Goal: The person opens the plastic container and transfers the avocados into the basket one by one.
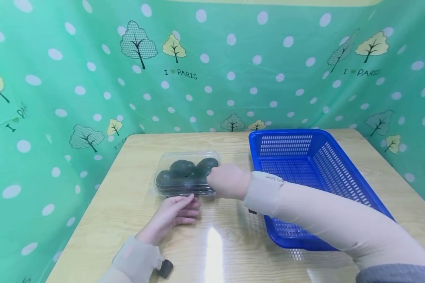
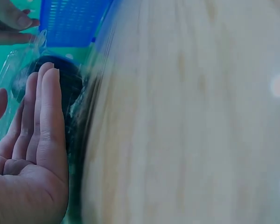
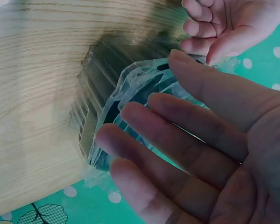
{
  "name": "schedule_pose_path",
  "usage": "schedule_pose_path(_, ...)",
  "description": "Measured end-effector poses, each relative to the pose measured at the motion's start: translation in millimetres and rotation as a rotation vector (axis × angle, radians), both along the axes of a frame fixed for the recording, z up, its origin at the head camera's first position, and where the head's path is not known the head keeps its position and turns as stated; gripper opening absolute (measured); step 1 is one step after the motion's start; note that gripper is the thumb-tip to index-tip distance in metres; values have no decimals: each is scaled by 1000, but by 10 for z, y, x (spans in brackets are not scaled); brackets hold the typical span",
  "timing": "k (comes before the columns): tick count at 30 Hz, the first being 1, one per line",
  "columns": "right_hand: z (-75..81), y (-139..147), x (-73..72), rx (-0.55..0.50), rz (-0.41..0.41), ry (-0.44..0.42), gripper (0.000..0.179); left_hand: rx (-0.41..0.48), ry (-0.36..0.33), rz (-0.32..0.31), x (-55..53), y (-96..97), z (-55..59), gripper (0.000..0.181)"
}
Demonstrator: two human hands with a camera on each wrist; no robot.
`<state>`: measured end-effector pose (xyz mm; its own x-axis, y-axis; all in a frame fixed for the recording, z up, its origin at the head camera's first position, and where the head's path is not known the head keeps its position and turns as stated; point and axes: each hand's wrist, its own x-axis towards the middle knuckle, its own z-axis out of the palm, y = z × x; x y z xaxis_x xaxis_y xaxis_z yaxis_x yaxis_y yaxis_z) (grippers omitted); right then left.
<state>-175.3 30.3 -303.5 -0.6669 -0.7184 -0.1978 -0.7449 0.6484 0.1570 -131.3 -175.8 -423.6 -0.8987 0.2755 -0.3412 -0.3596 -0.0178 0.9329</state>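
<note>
A clear plastic clamshell box stands on the table with several dark green avocados inside. My left hand is at the near long side of the box, palm turned inward, its thumb tip right at the front edge. In the left wrist view its fingers are straight and overlap the box's side. My right hand is at the box's right end. The right wrist view shows its fingers spread and slightly bent, fingertips along the box's rim. Neither hand grips the box.
To the right, a blue perforated plastic basket stands on the wooden table, and my right forearm crosses over its near part. A green dotted curtain hangs behind and at the sides.
</note>
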Motion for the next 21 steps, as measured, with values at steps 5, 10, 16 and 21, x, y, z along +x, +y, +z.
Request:
schedule_pose_path(5, -25, -58, 26, 74, 30, 64, 3, 70, -21, 6, 9, -20, -48, 38)
schedule_pose_path(10, -62, -103, 57, 138, 46, 121, 7, 73, -4, 42, 20, -5, -54, 41)
schedule_pose_path(16, -112, -148, 63, 195, 72, 152, 9, 65, -1, 61, 34, 9, -52, 45)
schedule_pose_path(21, -116, -147, 62, 207, 77, 140, 9, 72, 4, 67, 28, 14, -57, 40)
